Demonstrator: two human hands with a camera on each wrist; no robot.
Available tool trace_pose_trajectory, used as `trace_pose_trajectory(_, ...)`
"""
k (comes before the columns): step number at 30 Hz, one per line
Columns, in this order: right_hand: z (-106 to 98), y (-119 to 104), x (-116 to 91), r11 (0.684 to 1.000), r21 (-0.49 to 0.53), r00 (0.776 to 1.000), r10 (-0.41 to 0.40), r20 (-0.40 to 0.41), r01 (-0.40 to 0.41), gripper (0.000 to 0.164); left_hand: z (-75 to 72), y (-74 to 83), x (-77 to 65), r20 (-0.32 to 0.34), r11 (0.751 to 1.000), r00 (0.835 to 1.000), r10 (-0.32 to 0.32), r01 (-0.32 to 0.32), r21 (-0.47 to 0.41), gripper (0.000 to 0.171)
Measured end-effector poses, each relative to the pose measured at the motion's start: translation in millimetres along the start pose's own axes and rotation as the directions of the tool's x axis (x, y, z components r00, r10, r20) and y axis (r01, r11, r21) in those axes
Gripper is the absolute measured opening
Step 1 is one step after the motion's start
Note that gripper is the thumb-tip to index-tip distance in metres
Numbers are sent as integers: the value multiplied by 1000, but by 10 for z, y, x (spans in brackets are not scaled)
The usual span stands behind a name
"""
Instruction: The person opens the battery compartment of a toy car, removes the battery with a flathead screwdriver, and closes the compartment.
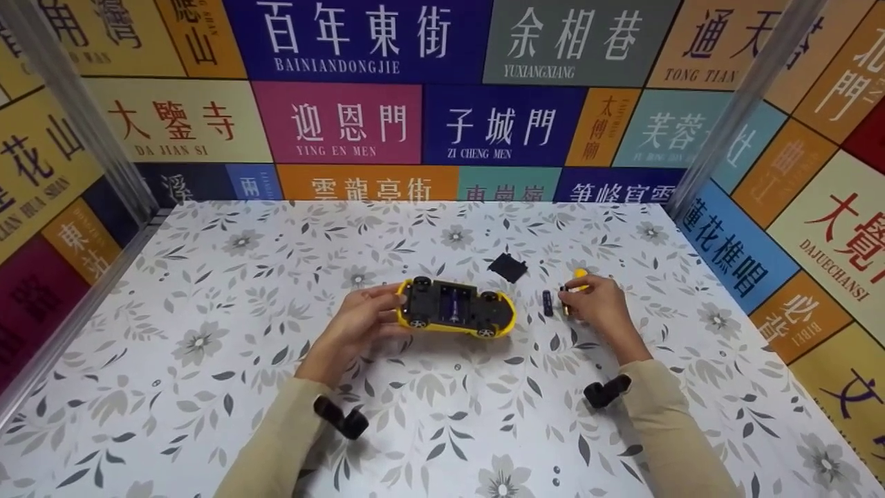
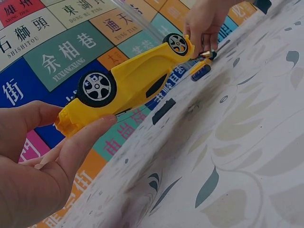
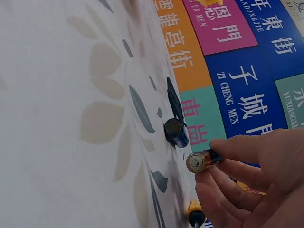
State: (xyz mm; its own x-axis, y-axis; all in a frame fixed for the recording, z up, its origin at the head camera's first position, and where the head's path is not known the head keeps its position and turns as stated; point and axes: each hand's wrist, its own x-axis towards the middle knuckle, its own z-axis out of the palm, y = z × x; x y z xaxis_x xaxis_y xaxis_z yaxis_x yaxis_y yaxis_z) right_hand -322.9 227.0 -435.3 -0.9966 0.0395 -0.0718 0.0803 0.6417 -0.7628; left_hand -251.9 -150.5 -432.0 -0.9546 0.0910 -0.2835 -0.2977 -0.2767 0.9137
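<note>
My left hand (image 1: 354,321) grips the rear of a yellow toy car (image 1: 496,315), thumb on one side and fingers on the other. The car is held upside down above the table, its black underside and uncovered battery compartment (image 1: 454,304) facing up. Inside the compartment something purplish and battery-like shows. To the right, my right hand (image 1: 600,304) pinches a small battery (image 3: 202,160) with a copper-coloured end between thumb and fingers. Another dark battery (image 1: 547,303) lies on the table just left of that hand.
A black battery cover (image 1: 508,268) lies beyond the car. Beside the right hand is a yellow-handled screwdriver (image 3: 195,213), partly hidden by the fingers. The table (image 1: 415,429) has a leaf-patterned cloth; sign-printed panels (image 1: 339,124) stand behind and at both sides.
</note>
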Motion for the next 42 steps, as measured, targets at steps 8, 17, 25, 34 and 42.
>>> trace_pose_trajectory(8, 32, 45, 38, 1000, -3, 998, 15, 57, -15, 38, 13, 4, -9, 0, 1000, 1000, 5, -5, -5, 51)
trace_pose_trajectory(17, 46, 19, 43, 999, 27, 998, 29, 63, -30, 37, 22, 8, 2, -5, 1000, 1000, -3, 3, 2, 50)
trace_pose_trajectory(25, -33, -149, -66, 999, -44, 1000, -16, 27, 17, 36, 26, 26, -6, -5, 1000, 1000, -3, 3, -2, 50)
trace_pose_trajectory(34, -17, -536, -342, 970, -85, 971, -221, 91, 228, 32, 28, -3, 11, 10, 1000, 1000, 8, -8, -5, 49)
trace_pose_trajectory(42, 187, -866, -628, 892, -64, 877, -423, 228, 447, 36, 3, 6, 19, -17, 1000, 1000, -9, 9, -3, 50)
